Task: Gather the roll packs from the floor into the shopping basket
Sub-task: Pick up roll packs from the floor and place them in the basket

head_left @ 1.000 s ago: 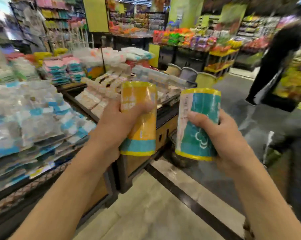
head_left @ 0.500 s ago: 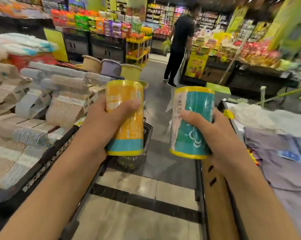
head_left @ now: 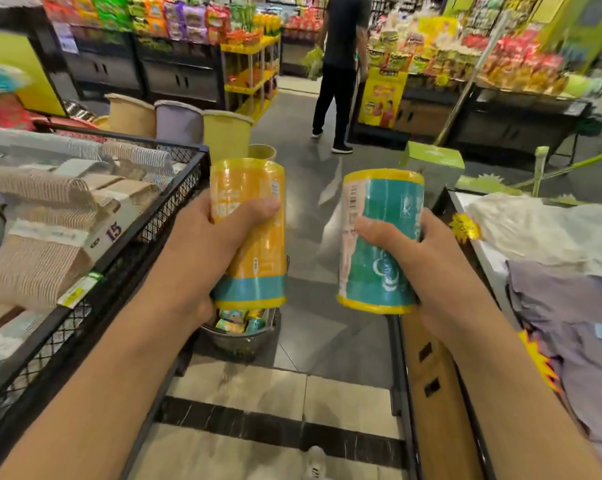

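Note:
My left hand (head_left: 202,251) is shut on an orange roll pack (head_left: 254,244) with a teal band at its bottom, held upright. My right hand (head_left: 427,265) grips a teal roll pack (head_left: 379,258) with yellow rims, also upright. Both packs are at chest height in front of me. On the floor beneath the orange pack stands a grey shopping basket (head_left: 239,342) that holds several packs. The orange pack and my left hand hide most of it.
A black mesh bin of folded cloths (head_left: 67,216) lines the aisle on my left. A display table with grey fabric (head_left: 562,306) and a brown panel is on my right. Several plastic bins (head_left: 223,133) stand ahead. A person in black (head_left: 337,71) stands further down the aisle.
My view has swung right and moved forward down the aisle. The basket on the floor has come closer and shows below the orange pack. Both hands keep their packs.

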Motion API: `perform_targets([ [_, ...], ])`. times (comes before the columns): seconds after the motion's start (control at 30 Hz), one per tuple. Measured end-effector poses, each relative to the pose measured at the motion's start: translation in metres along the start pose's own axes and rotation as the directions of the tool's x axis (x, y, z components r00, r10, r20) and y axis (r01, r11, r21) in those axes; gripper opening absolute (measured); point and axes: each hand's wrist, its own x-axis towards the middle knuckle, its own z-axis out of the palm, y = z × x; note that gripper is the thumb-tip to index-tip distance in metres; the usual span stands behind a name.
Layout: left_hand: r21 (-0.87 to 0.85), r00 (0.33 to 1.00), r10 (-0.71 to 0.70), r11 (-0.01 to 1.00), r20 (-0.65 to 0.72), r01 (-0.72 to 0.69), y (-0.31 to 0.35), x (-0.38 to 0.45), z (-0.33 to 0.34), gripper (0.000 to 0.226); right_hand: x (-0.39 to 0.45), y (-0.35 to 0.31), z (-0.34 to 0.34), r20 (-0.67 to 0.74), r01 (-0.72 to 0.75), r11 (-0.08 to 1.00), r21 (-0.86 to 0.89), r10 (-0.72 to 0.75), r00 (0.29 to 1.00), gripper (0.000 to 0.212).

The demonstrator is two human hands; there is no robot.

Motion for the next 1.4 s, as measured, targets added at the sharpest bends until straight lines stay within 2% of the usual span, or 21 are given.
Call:
perform_targets([
  [0.27, 0.049, 0.990, -0.019, 0.998, -0.140, 0.026, -0.017, 0.108, 0.055, 0.020, 0.141, 0.014, -0.044, 0.096, -0.066, 0.997, 0.026, 0.063, 0.993, 0.044],
  [0.37, 0.045, 0.983, -0.036, 0.998, -0.180, 0.045, -0.023, 0.142, 0.063, 0.021, 0.184, 0.021, -0.045, 0.135, -0.081, 0.997, 0.007, 0.079, 0.988, 0.065],
  [0.43, 0.043, 0.979, -0.051, 0.997, -0.197, 0.060, -0.025, 0.165, 0.065, 0.031, 0.212, 0.025, -0.042, 0.163, -0.088, 0.996, -0.004, 0.088, 0.983, 0.076],
  [0.5, 0.038, 0.974, -0.064, 0.997, -0.216, 0.074, -0.029, 0.190, 0.064, 0.037, 0.239, 0.028, -0.034, 0.188, -0.098, 0.995, -0.014, 0.099, 0.977, 0.074],
  [0.6, 0.013, 0.964, -0.078, 0.996, -0.253, 0.084, -0.037, 0.231, 0.056, 0.032, 0.284, 0.035, -0.018, 0.220, -0.123, 0.992, -0.035, 0.127, 0.967, 0.052],
  [0.67, -0.016, 0.956, -0.091, 0.996, -0.280, 0.090, -0.044, 0.260, 0.049, 0.034, 0.315, 0.039, -0.004, 0.237, -0.135, 0.989, -0.058, 0.145, 0.961, 0.046],
  [0.87, -0.107, 0.914, -0.136, 0.989, -0.381, 0.103, -0.068, 0.353, 0.013, 0.022, 0.417, 0.050, 0.054, 0.285, -0.151, 0.968, -0.199, 0.205, 0.936, 0.048],
  [0.97, -0.150, 0.899, -0.167, 0.982, -0.405, 0.115, -0.075, 0.387, -0.009, 0.033, 0.461, 0.057, 0.086, 0.323, -0.144, 0.954, -0.262, 0.227, 0.919, 0.050],
  [1.07, -0.190, 0.858, -0.210, 0.972, -0.469, 0.134, -0.087, 0.414, -0.032, 0.052, 0.498, 0.067, 0.120, 0.363, -0.127, 0.945, -0.300, 0.236, 0.901, 0.047],
  [1.23, -0.241, 0.772, -0.273, 0.957, -0.574, 0.159, -0.118, 0.445, -0.062, 0.064, 0.549, 0.094, 0.172, 0.466, -0.082, 0.914, -0.397, 0.278, 0.840, 0.046],
  [1.4, -0.275, 0.649, -0.342, 0.939, -0.680, 0.206, -0.165, 0.478, -0.072, 0.047, 0.603, 0.136, 0.215, 0.555, -0.041, 0.873, -0.486, 0.345, 0.757, 0.046],
])
